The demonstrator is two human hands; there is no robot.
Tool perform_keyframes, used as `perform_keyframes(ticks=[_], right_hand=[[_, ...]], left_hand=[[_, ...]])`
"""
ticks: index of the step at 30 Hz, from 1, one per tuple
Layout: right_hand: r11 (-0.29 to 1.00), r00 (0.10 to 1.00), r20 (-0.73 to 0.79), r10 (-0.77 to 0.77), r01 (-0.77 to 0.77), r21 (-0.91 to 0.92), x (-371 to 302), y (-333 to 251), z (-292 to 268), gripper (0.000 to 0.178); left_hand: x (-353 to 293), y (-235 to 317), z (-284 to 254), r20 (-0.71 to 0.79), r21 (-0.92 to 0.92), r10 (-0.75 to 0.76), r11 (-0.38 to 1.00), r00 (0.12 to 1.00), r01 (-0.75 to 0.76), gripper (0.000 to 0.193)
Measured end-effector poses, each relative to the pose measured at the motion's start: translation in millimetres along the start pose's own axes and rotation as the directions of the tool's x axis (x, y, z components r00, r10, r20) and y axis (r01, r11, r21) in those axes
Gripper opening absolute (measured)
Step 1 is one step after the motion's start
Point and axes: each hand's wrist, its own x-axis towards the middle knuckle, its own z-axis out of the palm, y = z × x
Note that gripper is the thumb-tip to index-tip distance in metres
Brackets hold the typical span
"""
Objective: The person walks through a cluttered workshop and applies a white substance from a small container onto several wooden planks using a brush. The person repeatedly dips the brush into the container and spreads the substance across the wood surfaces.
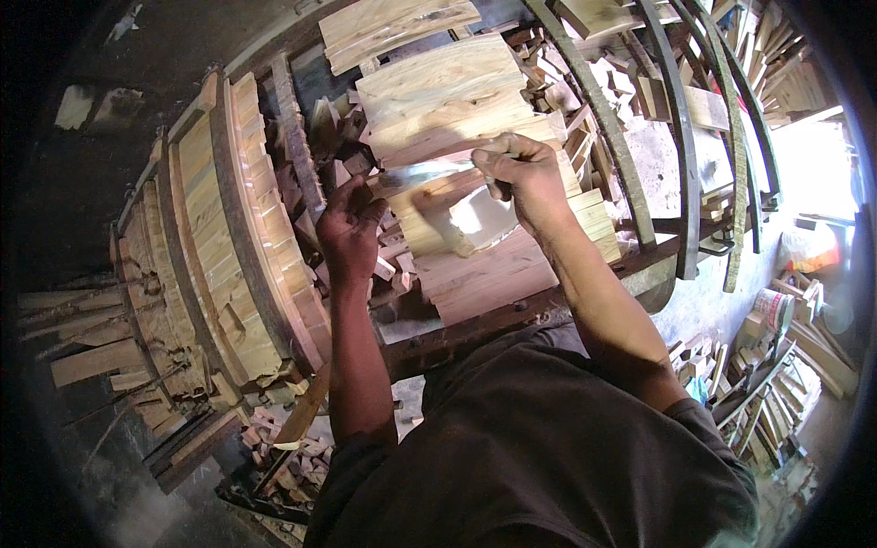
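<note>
A thin whitish, see-through strip (427, 173), perhaps plastic, stretches level above the pale boards. Its right end is pinched between the thumb and fingers of my right hand (523, 167). At the strip's other end my left hand (351, 226) has its fingers curled; it lies in shadow, so its grip is hard to make out. Beneath both hands runs a row of light wooden boards (438, 87), laid side by side. On them, below my right hand, is a brightly lit white piece (482, 219) whose kind I cannot tell.
Left stands a stack of boards (206, 219) bound by dark curved bars. More bars (671, 128) cross at the right. A dark metal rail (475, 327) runs before my body. Wood offcuts (598, 78) lie under and around the frame, with a white bucket (775, 310) at the right.
</note>
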Motion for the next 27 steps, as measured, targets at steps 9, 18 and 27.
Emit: perform_keyframes(ticks=[9, 18, 27], right_hand=[[0.933, 0.991, -0.125, -0.056, 0.007, -0.359, 19.2, 12.7, -19.0, 0.012], [0.942, 0.965, -0.248, -0.083, -0.005, -0.335, 54.9, 44.9, -77.8, 0.007], [0.913, 0.913, -0.394, -0.105, -0.069, -0.402, 93.8, 86.7, -145.4, 0.007]], left_hand=[[-1.1, -4.0, -5.3, -0.017, 0.054, -0.047, 0.997, 0.999, 0.048, 0.043], [2.7, 6.0, -3.3, -0.035, 0.05, -0.062, 0.997, 0.997, 0.064, 0.044], [12.5, -2.5, -9.9, -0.026, 0.06, -0.08, 0.995, 0.996, 0.082, 0.042]])
